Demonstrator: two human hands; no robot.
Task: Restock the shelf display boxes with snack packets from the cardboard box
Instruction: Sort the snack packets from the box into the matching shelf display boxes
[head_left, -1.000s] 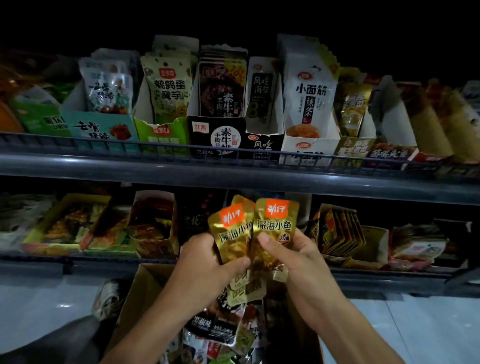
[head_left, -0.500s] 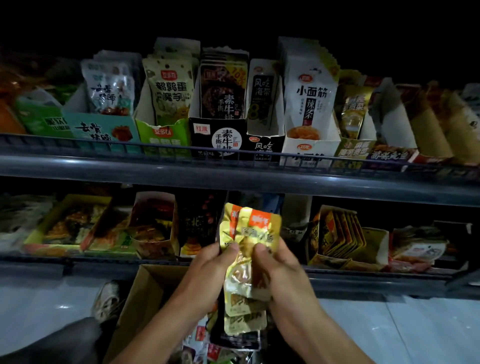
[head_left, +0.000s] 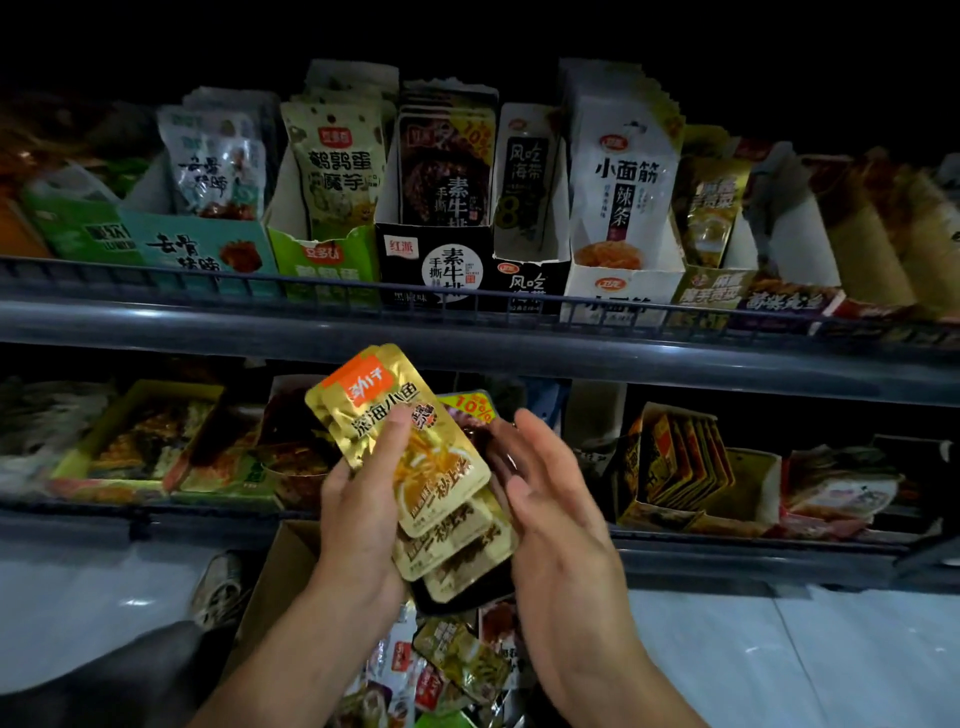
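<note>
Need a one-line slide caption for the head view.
Left hand grips a fanned stack of gold snack packets above the cardboard box; right hand open beside them, facing stocked shelves.

Gold snack packets (head_left: 415, 457) with orange tops; brown cardboard box (head_left: 275, 582).

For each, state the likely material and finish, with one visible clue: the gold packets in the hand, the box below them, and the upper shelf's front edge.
Gold packets, held in the left hand: probably metallised plastic film, glossy; they glint and crinkle.
Cardboard box: plain brown cardboard, matt; dull, unprinted flap.
Upper shelf's front edge: seemingly painted metal or plastic, smooth grey with a soft sheen; unclear which.
</note>
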